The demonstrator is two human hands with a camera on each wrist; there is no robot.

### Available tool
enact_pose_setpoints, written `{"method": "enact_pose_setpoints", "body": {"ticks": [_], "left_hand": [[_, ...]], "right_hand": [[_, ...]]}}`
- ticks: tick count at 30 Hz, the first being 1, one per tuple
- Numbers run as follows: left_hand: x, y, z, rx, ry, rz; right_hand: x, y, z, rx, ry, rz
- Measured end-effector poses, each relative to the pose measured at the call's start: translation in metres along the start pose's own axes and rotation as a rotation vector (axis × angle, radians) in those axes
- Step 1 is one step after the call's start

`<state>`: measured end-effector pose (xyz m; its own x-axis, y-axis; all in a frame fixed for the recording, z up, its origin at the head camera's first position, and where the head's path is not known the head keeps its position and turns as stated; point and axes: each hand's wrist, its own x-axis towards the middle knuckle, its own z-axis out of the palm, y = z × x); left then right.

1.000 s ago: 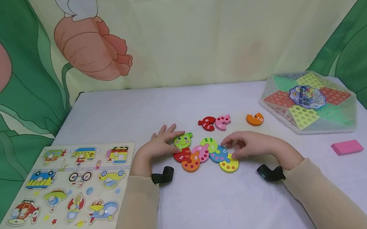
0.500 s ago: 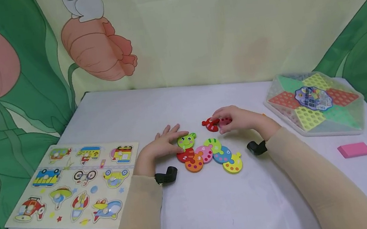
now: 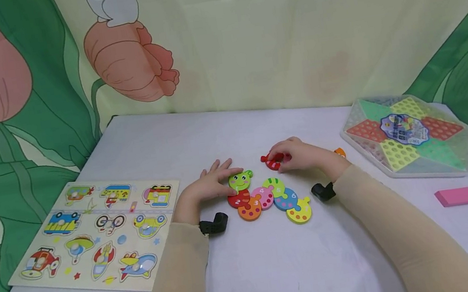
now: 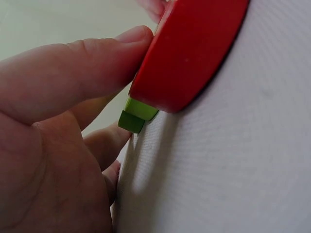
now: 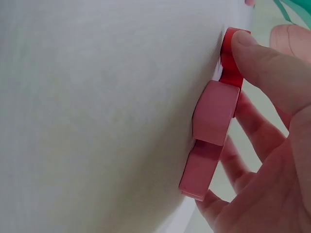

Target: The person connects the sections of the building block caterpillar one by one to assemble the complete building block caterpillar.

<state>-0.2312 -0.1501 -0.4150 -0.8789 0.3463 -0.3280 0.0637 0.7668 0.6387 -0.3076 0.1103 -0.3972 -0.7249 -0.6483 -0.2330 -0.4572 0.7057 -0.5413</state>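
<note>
In the head view, several wooden caterpillar puzzle pieces lie linked on the table. My left hand (image 3: 208,187) rests at the chain's left end, fingers spread. Its index finger touches the green face piece (image 3: 240,181), and its thumb the red number 2 piece (image 3: 237,200). Behind the chain, my right hand (image 3: 300,154) pinches a red puzzle piece (image 3: 271,163) lying on the table. The right wrist view shows my thumb on that red piece, with a pink puzzle piece (image 5: 216,114) beside it. My hand hides the pink piece from the head view. A yellow piece (image 3: 299,212) ends the chain.
A vehicle peg-puzzle board (image 3: 94,235) lies at the left. An orange piece (image 3: 340,152) shows partly behind my right wrist. At the right are a clear hexagonal board-game box (image 3: 408,136) and a pink block (image 3: 457,197). A printed curtain (image 3: 268,36) hangs behind the table.
My right hand has moved from the yellow end of the chain up to the loose pink piece, then left onto the red one. My left hand has stayed at the chain's left end.
</note>
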Motion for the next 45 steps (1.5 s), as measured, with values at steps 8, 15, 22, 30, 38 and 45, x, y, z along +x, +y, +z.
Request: {"method": "enact_pose_setpoints", "body": {"ticks": [8, 15, 22, 30, 38, 45], "left_hand": [[0.001, -0.001, 0.000, -0.001, -0.004, -0.010], [0.002, -0.002, 0.000, -0.008, 0.000, -0.005], [0.002, -0.002, 0.001, -0.005, 0.002, -0.002], [0.001, -0.001, 0.000, -0.004, -0.003, 0.002], [-0.001, 0.000, -0.001, -0.004, 0.000, 0.008], [0.002, -0.002, 0.001, -0.004, 0.001, 0.008]], "right_hand": [[-0.007, -0.013, -0.006, 0.049, 0.036, -0.015], [-0.022, -0.020, -0.010, 0.092, 0.055, -0.012], [-0.045, -0.023, -0.007, 0.085, 0.068, -0.064], [-0.070, -0.017, 0.003, 0.167, 0.121, -0.022], [-0.080, -0.009, 0.015, 0.244, 0.090, 0.059], [-0.083, -0.007, 0.021, 0.231, 0.068, 0.047]]}}
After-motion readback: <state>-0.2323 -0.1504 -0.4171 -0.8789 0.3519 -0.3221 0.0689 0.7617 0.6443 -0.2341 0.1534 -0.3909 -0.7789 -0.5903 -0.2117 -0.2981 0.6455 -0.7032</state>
